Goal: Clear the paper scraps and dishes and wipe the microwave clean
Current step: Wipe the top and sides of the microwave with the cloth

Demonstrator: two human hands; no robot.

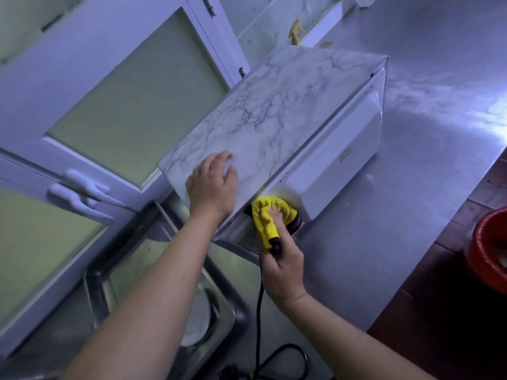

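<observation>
- Two hands are on the microwave (274, 113). It sits skewed on the steel counter (411, 201), marble-patterned top towards us, with its near corner over by the sink (94, 281).
- The left hand (212, 185) lies flat on the top near that corner, fingers straight and a little spread, pressing down. I'd call that bracing the box.
- The right hand (284, 266) is down at the corner below, fingers curled around a yellow cloth (274, 212) that is bunched against the casing.
- The black cord (259, 311) runs down from the same grip. Whether the fingers pinch it too, I cannot tell.
- Step in hand, as I read it, is the wipe-down, at the corner and the vented side panel.
- No paper scraps show on the top, and a pale plate (197, 311) lies in the sink, so the clearing looks done.
- The next move calls for firm pressure with the cloth along the side while the left hand holds the box steady, and care not to tug that cord.
- A red bucket (488, 250) stands on the floor at the far right, well apart.
</observation>
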